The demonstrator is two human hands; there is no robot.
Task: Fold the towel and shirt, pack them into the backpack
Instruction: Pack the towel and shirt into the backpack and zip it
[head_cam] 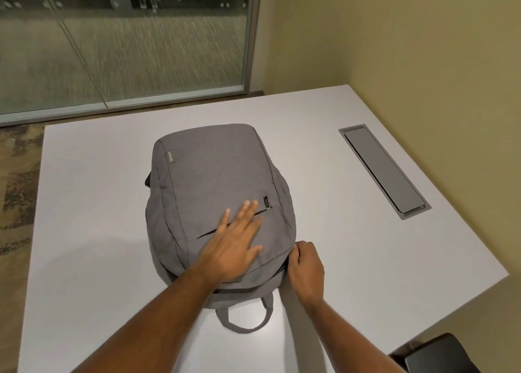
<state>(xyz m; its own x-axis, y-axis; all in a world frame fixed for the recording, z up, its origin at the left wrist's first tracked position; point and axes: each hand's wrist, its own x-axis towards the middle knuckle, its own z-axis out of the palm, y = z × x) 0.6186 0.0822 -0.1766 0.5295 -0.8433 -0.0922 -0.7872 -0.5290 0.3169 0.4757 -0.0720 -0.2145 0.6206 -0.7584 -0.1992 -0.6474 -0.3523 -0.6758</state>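
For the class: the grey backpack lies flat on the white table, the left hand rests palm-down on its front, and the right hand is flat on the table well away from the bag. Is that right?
Not quite. In the head view the right hand is not flat and apart: its fingers are curled and pinching at the backpack's right edge near the top. The rest stands: the backpack lies flat on the white table, with the left hand palm-down on its front.
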